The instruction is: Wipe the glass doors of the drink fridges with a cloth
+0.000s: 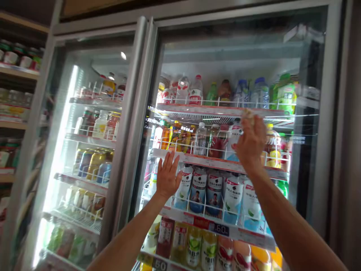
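My left hand [167, 175] lies flat against the glass door [225, 60] of a drinks fridge, its fingers stretched out and holding nothing. Higher and to the right, my right hand [252, 142] is up at the same glass, blurred by motion. A small pale crumpled cloth [248, 113] shows above its fingertips, mostly hidden under the hand. Behind the glass, bottles stand in rows on wire-fronted shelves, among them a red-capped bottle [196, 90] and large blue-and-white bottles [199, 190].
A second glass door with shelves of drinks [97, 165] stands to the left, divided from mine by a metal door frame [132, 113]. Farther left is an open shelf [19, 71] with jars. The fridge's metal frame [328, 124] runs along the right.
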